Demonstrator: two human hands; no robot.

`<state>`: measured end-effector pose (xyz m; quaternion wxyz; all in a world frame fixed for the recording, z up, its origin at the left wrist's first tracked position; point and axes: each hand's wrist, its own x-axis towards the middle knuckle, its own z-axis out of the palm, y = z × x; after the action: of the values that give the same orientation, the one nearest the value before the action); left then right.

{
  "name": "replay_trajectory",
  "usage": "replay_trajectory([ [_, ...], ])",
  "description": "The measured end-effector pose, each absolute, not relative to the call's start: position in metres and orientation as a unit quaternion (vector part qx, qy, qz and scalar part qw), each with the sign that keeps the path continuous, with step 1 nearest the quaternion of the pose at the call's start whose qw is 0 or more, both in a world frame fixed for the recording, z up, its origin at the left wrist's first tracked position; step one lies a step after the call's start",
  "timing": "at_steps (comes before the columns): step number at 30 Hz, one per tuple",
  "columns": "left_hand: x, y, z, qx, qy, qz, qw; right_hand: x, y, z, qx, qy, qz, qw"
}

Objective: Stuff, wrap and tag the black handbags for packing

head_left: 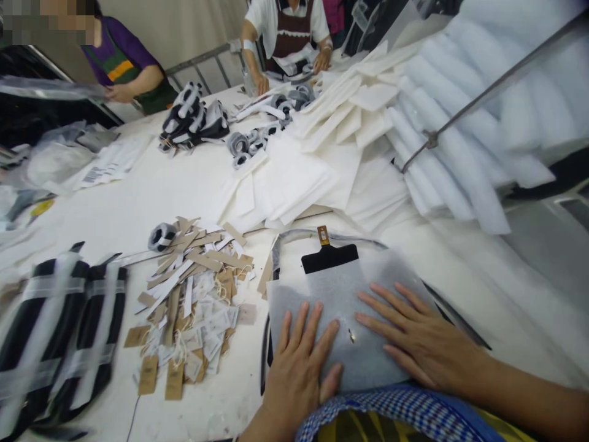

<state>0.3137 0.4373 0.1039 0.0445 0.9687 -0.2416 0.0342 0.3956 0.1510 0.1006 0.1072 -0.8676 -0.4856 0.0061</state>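
Observation:
A thin, translucent white sheet (pixel 326 294) lies over a black bag (pixel 329 259) at the table's near edge. Above the sheet's far edge, the bag's black flap shows, with a brown tag (pixel 323 236) at its top. Wrapped in pale material, the bag's handle (pixel 276 252) arcs behind it. My left hand (pixel 301 356) rests flat on the sheet's left part, fingers spread. On the right part my right hand (pixel 409 334) also lies flat, fingers stretched out. Between them a small metal piece (pixel 351 336) shows at the sheet. Most of the bag is hidden underneath.
Left of the bag is a heap of cardboard tags and strips (pixel 188 307). Black wrapped bundles (pixel 59 331) lie farther left. White sheets (pixel 294 178) spread behind, beside tied foam sheets (pixel 460 123). Two people (pixel 294 37) (pixel 129 67) stand across the table.

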Motion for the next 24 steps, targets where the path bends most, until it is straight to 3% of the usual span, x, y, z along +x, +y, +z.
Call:
replay_trajectory([
  [24,0.324,0.429,0.124,0.957,-0.263,-0.064,0.104,0.396,0.152,0.112,-0.851,-0.522,0.028,0.051],
])
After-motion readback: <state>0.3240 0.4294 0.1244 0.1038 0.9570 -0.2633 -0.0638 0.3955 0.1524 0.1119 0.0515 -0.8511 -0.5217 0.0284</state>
